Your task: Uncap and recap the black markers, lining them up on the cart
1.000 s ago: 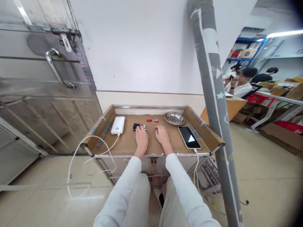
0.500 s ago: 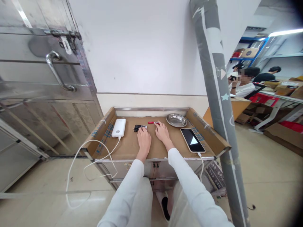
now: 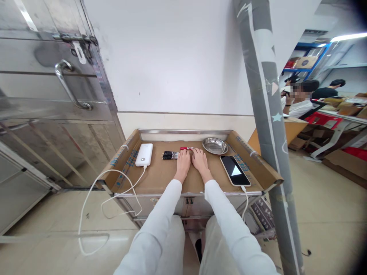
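Rising from the bottom centre of the frame, two pale sleeves (image 3: 156, 221) ended at the left hand (image 3: 184, 162) and the right hand (image 3: 200, 160), set palms down at the centre of the brown-covered tabletop (image 3: 166, 175). The hands were side by side, inner edges almost touching, fingers pointing up the frame. Whether either gripped anything could not be told, since the palms were hidden.

One phone (image 3: 229, 166) lay right of the hands, with one white cable (image 3: 245, 198) plugged into its lower end. The black pens (image 3: 169, 155) lay immediately left of the left hand, which was the nearer of the two. Their long axes ran left to right, parallel to one another and across the line of the fingers. The fingers appeared to meet or cover their right-hand ends. Several were present; overlap prevented an exact count. One white power bank (image 3: 144, 154) stood farther left, with one white cord (image 3: 134, 183).

One red pen (image 3: 184, 148) lay just beyond the fingertips, also aligned roughly left to right; contact could not be confirmed. One metal bowl (image 3: 215, 146) occupied the tabletop's upper right area.

Farther back, one wrapped pole (image 3: 266, 95) leaned at right of centre. At the frame's right edge, three people (image 3: 299, 109) could be made out.
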The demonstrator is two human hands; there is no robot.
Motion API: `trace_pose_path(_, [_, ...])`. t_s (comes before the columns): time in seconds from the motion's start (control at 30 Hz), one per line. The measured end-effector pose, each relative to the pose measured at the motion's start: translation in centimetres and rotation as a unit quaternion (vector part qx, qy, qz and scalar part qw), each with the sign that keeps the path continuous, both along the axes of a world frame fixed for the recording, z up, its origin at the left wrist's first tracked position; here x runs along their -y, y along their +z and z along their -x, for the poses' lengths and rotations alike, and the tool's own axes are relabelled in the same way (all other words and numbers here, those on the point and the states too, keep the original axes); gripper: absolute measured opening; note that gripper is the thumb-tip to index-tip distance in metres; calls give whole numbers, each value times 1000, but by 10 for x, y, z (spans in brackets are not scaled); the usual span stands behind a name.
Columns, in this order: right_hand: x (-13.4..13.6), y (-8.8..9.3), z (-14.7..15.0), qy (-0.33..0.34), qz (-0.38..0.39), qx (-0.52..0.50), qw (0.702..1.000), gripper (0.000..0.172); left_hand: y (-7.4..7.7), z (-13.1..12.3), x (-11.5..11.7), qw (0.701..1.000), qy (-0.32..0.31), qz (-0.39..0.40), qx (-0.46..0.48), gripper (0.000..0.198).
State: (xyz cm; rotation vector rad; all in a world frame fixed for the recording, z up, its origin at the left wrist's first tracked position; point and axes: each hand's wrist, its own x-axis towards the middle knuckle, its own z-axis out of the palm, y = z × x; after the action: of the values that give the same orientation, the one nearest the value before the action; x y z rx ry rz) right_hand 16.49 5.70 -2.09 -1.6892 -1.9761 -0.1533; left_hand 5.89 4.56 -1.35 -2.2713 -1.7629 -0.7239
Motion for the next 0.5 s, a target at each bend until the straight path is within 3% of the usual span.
trace_pose_path(0.17, [4, 2, 0, -18, 4, 27, 999, 28, -8, -1, -11, 1000, -8, 1, 10, 23])
trace_pose_path(0.3, [8, -1, -3, -31, -14, 29, 999, 28, -12, 1, -12, 1000, -11, -9, 25, 23])
trace_pose_path(0.5, [10, -6, -5, 29, -10, -8, 1000, 32, -10, 3, -6, 998, -21, 22, 56, 24])
